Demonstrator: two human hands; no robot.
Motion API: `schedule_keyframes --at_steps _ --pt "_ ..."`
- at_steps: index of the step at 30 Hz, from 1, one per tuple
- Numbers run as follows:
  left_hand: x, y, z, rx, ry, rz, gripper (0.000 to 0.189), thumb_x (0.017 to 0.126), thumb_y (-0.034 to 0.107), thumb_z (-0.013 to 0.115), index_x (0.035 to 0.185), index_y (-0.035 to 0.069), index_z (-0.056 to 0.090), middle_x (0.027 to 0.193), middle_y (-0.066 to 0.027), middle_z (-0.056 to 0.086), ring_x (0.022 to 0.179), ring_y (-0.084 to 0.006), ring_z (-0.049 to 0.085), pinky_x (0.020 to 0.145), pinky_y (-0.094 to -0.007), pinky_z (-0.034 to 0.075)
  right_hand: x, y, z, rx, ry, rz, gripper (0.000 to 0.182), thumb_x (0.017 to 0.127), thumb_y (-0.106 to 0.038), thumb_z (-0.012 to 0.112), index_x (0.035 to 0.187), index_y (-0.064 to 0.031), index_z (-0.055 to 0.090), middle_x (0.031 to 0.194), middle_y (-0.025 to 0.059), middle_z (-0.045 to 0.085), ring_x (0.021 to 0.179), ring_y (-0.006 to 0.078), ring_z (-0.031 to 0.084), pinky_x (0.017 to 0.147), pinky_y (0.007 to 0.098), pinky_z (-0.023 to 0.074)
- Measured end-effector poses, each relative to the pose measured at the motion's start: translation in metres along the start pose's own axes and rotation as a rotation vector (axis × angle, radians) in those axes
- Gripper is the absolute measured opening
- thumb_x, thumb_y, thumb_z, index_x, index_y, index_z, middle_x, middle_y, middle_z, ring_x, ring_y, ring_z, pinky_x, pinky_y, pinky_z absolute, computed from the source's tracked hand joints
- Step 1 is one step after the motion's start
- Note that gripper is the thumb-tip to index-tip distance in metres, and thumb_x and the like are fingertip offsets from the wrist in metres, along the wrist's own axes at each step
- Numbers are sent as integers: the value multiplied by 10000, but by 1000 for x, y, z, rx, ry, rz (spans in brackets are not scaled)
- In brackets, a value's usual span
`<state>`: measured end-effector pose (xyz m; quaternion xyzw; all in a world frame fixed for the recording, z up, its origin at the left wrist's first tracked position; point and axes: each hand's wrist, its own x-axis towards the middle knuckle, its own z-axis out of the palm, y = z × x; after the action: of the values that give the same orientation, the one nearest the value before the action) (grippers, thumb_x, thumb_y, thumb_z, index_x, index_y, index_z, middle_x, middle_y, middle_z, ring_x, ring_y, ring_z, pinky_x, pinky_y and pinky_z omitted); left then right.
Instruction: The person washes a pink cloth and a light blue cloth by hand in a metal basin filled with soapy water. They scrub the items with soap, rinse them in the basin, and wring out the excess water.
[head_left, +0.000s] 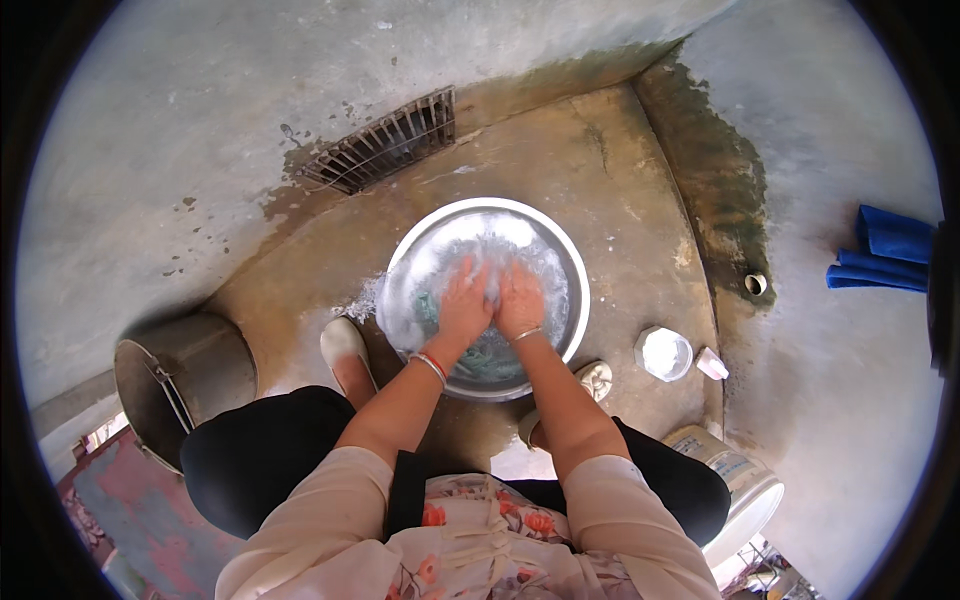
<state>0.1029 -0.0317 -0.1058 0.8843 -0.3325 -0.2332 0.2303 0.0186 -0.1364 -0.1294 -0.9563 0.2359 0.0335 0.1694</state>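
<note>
A round metal basin (580, 300) stands on the floor between my feet, with water and thick white suds in it. Greenish cloth (484, 363) shows through the water at the basin's near side and left. My left hand (466, 304) is in the suds near the middle, palm down, wearing a red band and a bangle at the wrist. Close beside it, my right hand (520, 300) lies in the foam, a bangle on its wrist. Foam blurs the fingertips, and whether either hand grips anything below the surface cannot be told.
A metal bucket (225, 352) lies tipped at the left. To the right are a tub of white powder (664, 353), a pink-and-white bar (712, 364) and a plastic bucket (739, 480). A grate (390, 142) sits at the wall's foot; blue cloths (881, 251) hang at the right.
</note>
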Motion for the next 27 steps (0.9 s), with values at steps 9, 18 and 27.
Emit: schedule_keyframes --at_steps 9,18,27 --pt "14 -29 -2 -939 -179 -411 400 835 332 487 1142 84 549 1166 -87 522 1093 -208 463 939 -340 333 28 -6 -50 -64 -466 59 244 765 -244 527 954 -139 640 1009 123 602 959 286 548 827 398 428" --pt "-12 69 -97 -1458 -258 -458 539 899 518 276 1104 106 557 963 -55 619 888 -159 571 811 -313 414 4 -58 -226 871 -426 -1 254 731 -110 563 971 -49 623 900 104 641 842 224 596 780 311 445" --pt "-89 94 -152 -1808 -552 -189 647 869 584 258 1206 69 458 1084 -107 570 962 -271 552 902 -426 380 -60 -107 -271 1444 39 246 229 801 -128 535 1007 -30 557 918 72 602 854 141 563 741 260 461"
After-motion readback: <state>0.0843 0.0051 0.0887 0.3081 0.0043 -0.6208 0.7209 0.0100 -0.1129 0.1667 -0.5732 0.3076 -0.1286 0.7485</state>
